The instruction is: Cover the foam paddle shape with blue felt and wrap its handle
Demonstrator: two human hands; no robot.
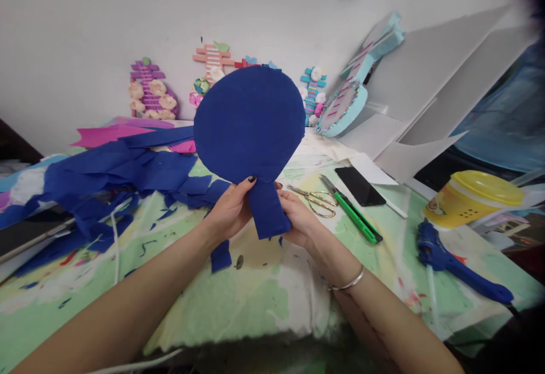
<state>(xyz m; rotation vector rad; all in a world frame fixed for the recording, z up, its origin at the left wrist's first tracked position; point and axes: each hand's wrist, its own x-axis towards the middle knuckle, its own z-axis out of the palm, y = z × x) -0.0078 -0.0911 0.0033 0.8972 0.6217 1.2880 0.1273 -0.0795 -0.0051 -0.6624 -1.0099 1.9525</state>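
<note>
A flat, round dark-blue paddle shape (251, 124) with a short straight handle stands upright before me, above the table. It looks covered in blue paper. My left hand (233, 206) grips the left side of the handle, its thumb pressed on the front just under the disc. On the other side, my right hand (298, 215) holds the handle's right edge, with most fingers hidden behind it. Gold-handled scissors (319, 202) and a green utility knife (357, 217) lie on the table to the right of my right hand.
Blue paper scraps (128, 164) are heaped at left. A black phone (360, 186), a blue glue gun (460, 263) and a yellow-lidded tub (472, 198) sit at right. Decorated guitar shapes, one light blue (361, 84), lean along the wall near white boards (430, 90).
</note>
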